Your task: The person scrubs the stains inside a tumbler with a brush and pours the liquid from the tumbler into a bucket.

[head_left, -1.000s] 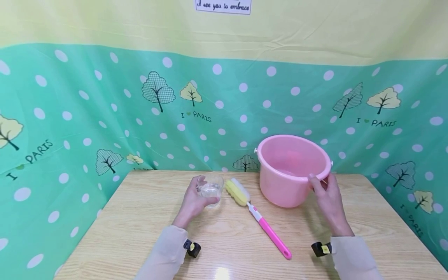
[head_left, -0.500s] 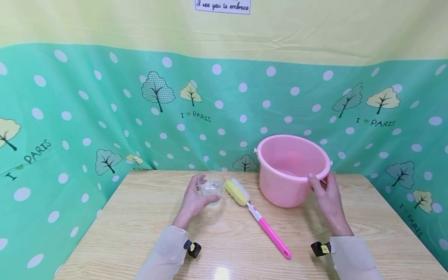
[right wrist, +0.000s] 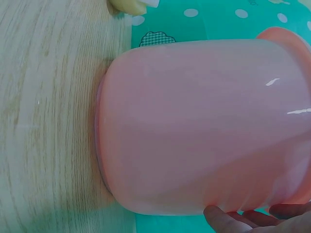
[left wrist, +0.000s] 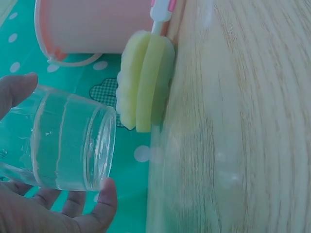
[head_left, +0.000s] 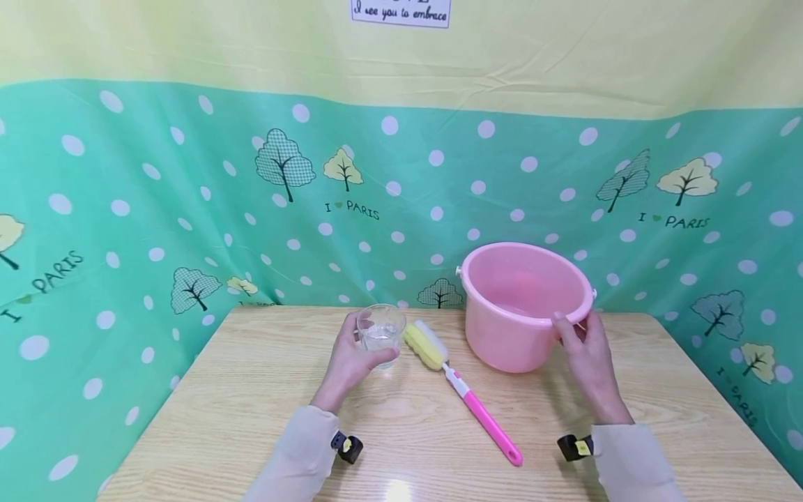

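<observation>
My left hand grips a clear glass, thumb on the near side and fingers round the far side. Clear liquid seems to show inside it. In the left wrist view the glass has a gap between its base and the wooden tabletop. At the right stands a pink bucket, upright on the table. My right hand pinches its rim at the near right, thumb outside on top. Against the bucket's wall the fingertips show in the right wrist view.
A sponge bottle brush with a pink handle lies on the table between glass and bucket, its yellow-and-white head close to the glass. A green dotted curtain hangs behind the table's back edge.
My left hand has raised the glass slightly and shifted it a little to the right. My right hand and the bucket have stayed in place.
</observation>
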### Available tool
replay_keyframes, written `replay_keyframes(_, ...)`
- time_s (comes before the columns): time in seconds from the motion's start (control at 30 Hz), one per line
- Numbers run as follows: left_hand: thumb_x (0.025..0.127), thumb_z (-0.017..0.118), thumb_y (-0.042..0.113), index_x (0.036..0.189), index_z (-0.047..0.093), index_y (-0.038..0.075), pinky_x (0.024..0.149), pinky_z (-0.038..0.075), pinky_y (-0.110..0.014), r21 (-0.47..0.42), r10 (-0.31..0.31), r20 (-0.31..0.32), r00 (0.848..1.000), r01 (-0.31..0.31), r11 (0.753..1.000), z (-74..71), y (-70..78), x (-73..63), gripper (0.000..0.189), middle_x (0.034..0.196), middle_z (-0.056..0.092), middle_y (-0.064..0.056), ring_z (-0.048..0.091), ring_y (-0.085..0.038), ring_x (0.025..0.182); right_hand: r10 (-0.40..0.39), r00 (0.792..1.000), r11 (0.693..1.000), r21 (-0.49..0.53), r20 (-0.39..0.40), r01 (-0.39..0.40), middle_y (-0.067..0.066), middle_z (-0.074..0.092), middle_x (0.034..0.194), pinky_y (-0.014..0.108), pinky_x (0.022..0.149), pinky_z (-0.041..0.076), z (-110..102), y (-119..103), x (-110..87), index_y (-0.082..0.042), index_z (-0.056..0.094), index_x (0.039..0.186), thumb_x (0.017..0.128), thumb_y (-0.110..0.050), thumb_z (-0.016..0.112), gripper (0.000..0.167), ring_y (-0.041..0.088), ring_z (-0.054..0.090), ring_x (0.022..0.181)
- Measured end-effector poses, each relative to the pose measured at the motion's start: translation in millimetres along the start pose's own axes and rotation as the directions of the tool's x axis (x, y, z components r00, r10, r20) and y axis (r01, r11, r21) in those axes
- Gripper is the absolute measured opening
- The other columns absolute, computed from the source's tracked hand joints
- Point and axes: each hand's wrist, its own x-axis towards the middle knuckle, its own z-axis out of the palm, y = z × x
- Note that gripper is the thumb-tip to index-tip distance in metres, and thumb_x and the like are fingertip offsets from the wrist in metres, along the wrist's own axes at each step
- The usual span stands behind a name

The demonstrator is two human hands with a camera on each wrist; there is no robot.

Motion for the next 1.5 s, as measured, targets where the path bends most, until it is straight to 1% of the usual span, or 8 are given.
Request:
replay_keyframes(0.17, 0.060, 0.089, 0.022, 0.135, 0.044, 0.023, 0.087, 0.047, -0.042, -0.001, -0.013, 0.001, 1.000, 0.013, 1.000, 3.1, 5.2, -1.8, 0.088, 0.128, 0.050, -0.005, 0.047, -0.028, 0.114, 0.007, 1.000, 1.000, -0.001, 0.004, -0.007, 0.012, 0.033, 0.146, 0.024, 0.094, 0.046, -1, -1, -0.1, -0.016, 0.016, 0.152, 0.099, -0.039, 0.047, 0.065, 0.031, 0.041, 0.126)
replay_keyframes(0.43, 0.059, 0.090, 0.024, 0.135, 0.044, 0.025, 0.090, 0.045, -0.042, -0.008, 0.004, 0.004, 1.000, -0.004, 1.000, 5.2, 14.4, -3.7, 0.088, 0.127, 0.050, -0.002, 0.047, -0.027, 0.114, 0.008, 1.000, 1.000, 0.000, -0.005, -0.008, 0.012, 0.034, 0.146, 0.016, 0.089, 0.046, -2, -3, -0.4, -0.015, 0.017, 0.152, 0.099, -0.039, 0.047, 0.065, 0.031, 0.042, 0.125)
replay_keyframes(0.67, 0.059, 0.090, 0.025, 0.137, 0.043, 0.025, 0.091, 0.046, -0.044, 0.007, 0.006, 0.007, 1.000, -0.006, 1.000, 3.7, 19.6, -5.6, 0.091, 0.129, 0.048, -0.001, 0.046, -0.027, 0.117, 0.015, 1.000, 1.000, 0.010, -0.004, -0.015, 0.011, 0.034, 0.145, 0.030, 0.096, 0.047, 1, -4, 0.3, -0.015, 0.017, 0.152, 0.099, -0.039, 0.046, 0.065, 0.029, 0.042, 0.124)
replay_keyframes(0.8, 0.060, 0.089, 0.022, 0.137, 0.042, 0.022, 0.092, 0.046, -0.044, 0.006, 0.007, 0.015, 1.000, -0.007, 1.000, 5.9, 21.9, -5.5, 0.091, 0.130, 0.048, -0.002, 0.046, -0.027, 0.117, 0.016, 1.000, 1.000, 0.012, -0.007, -0.016, 0.011, 0.035, 0.144, 0.027, 0.095, 0.047, 1, -4, 0.3, -0.016, 0.018, 0.152, 0.099, -0.040, 0.046, 0.065, 0.028, 0.043, 0.123)
replay_keyframes(1.0, 0.058, 0.089, 0.021, 0.137, 0.042, 0.021, 0.092, 0.047, -0.044, -0.010, 0.016, 0.021, 1.000, -0.016, 1.000, 12.6, 26.1, -5.4, 0.092, 0.130, 0.048, -0.003, 0.049, -0.028, 0.114, 0.015, 1.000, 1.000, 0.006, 0.001, -0.015, 0.009, 0.035, 0.145, 0.033, 0.098, 0.046, 0, -3, 0.2, -0.022, 0.018, 0.152, 0.099, -0.042, 0.045, 0.063, 0.029, 0.042, 0.125)
replay_keyframes(1.1, 0.058, 0.089, 0.021, 0.137, 0.043, 0.019, 0.093, 0.047, -0.044, -0.012, 0.030, 0.028, 0.999, -0.029, 1.000, 16.9, 27.9, -6.0, 0.091, 0.130, 0.048, -0.004, 0.049, -0.028, 0.114, 0.020, 1.000, 1.000, 0.003, -0.001, -0.020, 0.009, 0.035, 0.145, 0.028, 0.096, 0.046, 0, -3, -0.1, -0.022, 0.017, 0.152, 0.099, -0.043, 0.045, 0.063, 0.028, 0.041, 0.125)
replay_keyframes(1.23, 0.058, 0.089, 0.020, 0.137, 0.042, 0.018, 0.095, 0.046, -0.044, -0.010, 0.036, 0.040, 0.999, -0.035, 0.999, 22.2, 29.5, -7.1, 0.092, 0.129, 0.049, -0.005, 0.050, -0.028, 0.114, 0.025, 1.000, 1.000, 0.011, 0.001, -0.025, 0.010, 0.034, 0.146, 0.022, 0.094, 0.046, 0, -1, 0.4, -0.019, 0.017, 0.152, 0.099, -0.041, 0.046, 0.064, 0.027, 0.042, 0.125)
replay_keyframes(1.5, 0.058, 0.090, 0.024, 0.136, 0.041, 0.016, 0.096, 0.045, -0.046, 0.030, 0.070, 0.063, 0.996, -0.072, 0.997, 33.1, 37.9, -4.0, 0.093, 0.127, 0.050, -0.006, 0.052, -0.028, 0.114, 0.028, 1.000, 1.000, 0.013, 0.000, -0.028, 0.012, 0.034, 0.146, 0.029, 0.096, 0.047, 0, 2, 1.2, -0.012, 0.017, 0.152, 0.099, -0.040, 0.046, 0.066, 0.030, 0.041, 0.126)
